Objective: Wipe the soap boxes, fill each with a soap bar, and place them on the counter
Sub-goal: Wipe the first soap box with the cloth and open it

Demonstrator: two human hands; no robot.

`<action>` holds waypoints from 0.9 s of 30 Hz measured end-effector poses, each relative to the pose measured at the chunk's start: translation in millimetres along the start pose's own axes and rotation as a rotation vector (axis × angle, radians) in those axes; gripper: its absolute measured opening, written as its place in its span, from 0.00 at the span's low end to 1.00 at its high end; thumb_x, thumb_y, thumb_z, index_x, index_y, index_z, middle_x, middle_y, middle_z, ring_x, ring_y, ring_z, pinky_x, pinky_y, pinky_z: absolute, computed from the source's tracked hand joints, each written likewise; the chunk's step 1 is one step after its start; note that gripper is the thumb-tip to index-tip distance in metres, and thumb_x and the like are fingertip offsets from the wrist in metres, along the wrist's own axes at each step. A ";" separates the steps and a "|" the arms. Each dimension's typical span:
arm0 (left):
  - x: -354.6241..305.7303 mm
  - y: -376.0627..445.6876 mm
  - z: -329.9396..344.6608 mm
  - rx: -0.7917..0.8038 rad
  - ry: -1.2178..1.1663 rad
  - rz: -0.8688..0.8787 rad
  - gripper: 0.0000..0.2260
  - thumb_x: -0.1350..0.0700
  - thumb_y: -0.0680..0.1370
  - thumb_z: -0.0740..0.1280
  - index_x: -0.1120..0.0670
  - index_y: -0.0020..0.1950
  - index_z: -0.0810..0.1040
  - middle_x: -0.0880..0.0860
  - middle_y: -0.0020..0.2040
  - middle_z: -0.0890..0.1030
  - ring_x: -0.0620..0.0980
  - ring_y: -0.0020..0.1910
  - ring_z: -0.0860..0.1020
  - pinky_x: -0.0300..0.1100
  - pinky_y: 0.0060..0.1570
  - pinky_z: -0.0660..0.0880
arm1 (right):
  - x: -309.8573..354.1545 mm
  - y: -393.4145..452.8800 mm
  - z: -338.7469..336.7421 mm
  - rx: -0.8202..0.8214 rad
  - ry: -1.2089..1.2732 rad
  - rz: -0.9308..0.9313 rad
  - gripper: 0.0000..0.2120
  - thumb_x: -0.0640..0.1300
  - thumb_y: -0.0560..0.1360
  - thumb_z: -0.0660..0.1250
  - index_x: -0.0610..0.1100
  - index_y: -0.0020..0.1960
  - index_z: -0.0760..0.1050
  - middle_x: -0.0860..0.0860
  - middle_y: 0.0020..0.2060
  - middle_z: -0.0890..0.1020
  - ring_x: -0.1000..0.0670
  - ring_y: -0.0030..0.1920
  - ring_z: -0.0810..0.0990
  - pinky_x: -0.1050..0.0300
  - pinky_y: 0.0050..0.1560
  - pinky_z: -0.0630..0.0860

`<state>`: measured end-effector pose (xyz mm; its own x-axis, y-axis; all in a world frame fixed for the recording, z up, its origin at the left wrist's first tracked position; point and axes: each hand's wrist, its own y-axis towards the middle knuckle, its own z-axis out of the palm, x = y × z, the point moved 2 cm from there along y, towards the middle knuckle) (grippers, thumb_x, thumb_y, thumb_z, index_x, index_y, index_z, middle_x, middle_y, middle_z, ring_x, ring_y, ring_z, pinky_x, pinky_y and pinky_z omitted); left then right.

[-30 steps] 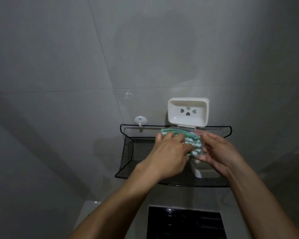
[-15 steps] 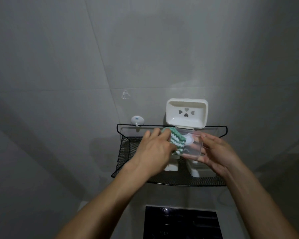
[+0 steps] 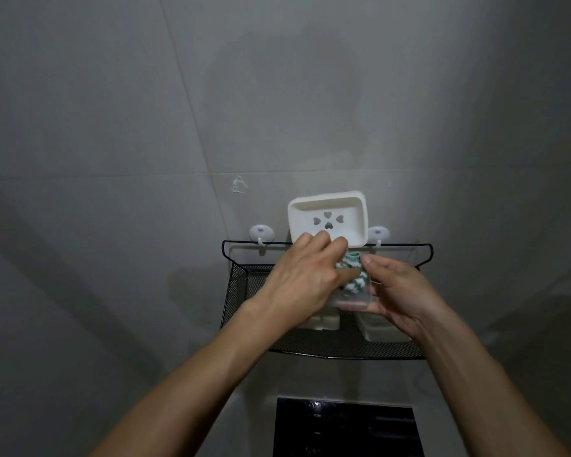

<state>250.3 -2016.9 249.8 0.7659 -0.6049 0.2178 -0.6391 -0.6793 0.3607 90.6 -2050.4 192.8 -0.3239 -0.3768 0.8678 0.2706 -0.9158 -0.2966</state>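
Observation:
A white soap box tray (image 3: 327,219) with heart-shaped holes stands tilted up at the back of the black mesh shelf (image 3: 310,349). Hinged below it is a clear plastic part (image 3: 351,300), which my right hand (image 3: 398,291) holds from the right and underneath. My left hand (image 3: 305,280) grips a green-and-white striped cloth (image 3: 353,275) and presses it into the clear part. White box-like things (image 3: 322,321) sit on the shelf under my hands, mostly hidden.
Two white suction hooks (image 3: 261,233) hold the shelf's rail to the grey tiled wall. A black grated panel (image 3: 346,427) lies below the shelf. The wall tiles fill the rest of the view.
My left hand has slid the cloth from the left edge toward the middle of the clear part. The right hand has kept its hold.

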 end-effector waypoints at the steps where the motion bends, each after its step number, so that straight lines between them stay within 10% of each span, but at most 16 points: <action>1: 3.8 -0.3 0.7 0.025 0.015 -0.018 0.19 0.51 0.81 0.54 0.45 0.65 0.80 0.51 0.46 0.70 0.51 0.46 0.68 0.45 0.42 0.57 | 0.1 0.1 -1.9 0.004 -0.003 0.001 0.12 0.41 0.82 0.62 0.35 0.61 0.78 0.35 0.53 0.84 0.39 0.51 0.86 0.37 0.44 0.84; 13: 23.5 -3.8 18.5 0.199 -0.105 -0.422 0.14 0.52 0.80 0.62 0.48 0.64 0.77 0.53 0.56 0.71 0.53 0.56 0.69 0.53 0.62 0.67 | 6.3 2.3 -16.8 -0.067 -0.041 -0.103 0.11 0.38 0.82 0.60 0.36 0.58 0.80 0.42 0.48 0.87 0.46 0.44 0.88 0.49 0.35 0.84; 21: 30.1 -10.9 21.4 0.248 -0.573 -0.534 0.03 0.55 0.74 0.65 0.52 0.42 0.77 0.49 0.38 0.80 0.48 0.37 0.77 0.41 0.35 0.69 | 1.5 5.4 -21.3 -0.101 -0.003 -0.120 0.10 0.37 0.82 0.60 0.35 0.56 0.80 0.41 0.49 0.87 0.45 0.45 0.88 0.47 0.34 0.84; 27: 28.1 -20.0 31.9 0.303 -0.757 -0.631 0.06 0.55 0.74 0.66 0.54 0.37 0.76 0.51 0.36 0.82 0.50 0.37 0.80 0.43 0.35 0.72 | -6.1 6.9 -26.3 -0.158 0.035 -0.100 0.08 0.36 0.81 0.63 0.36 0.55 0.80 0.40 0.48 0.87 0.44 0.45 0.88 0.47 0.34 0.83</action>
<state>282.4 -2033.6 219.8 0.7903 -0.1332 -0.5981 -0.2068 -0.9768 -0.0556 70.6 -2058.1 175.0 -0.3742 -0.2845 0.8826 0.0909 -0.9584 -0.2705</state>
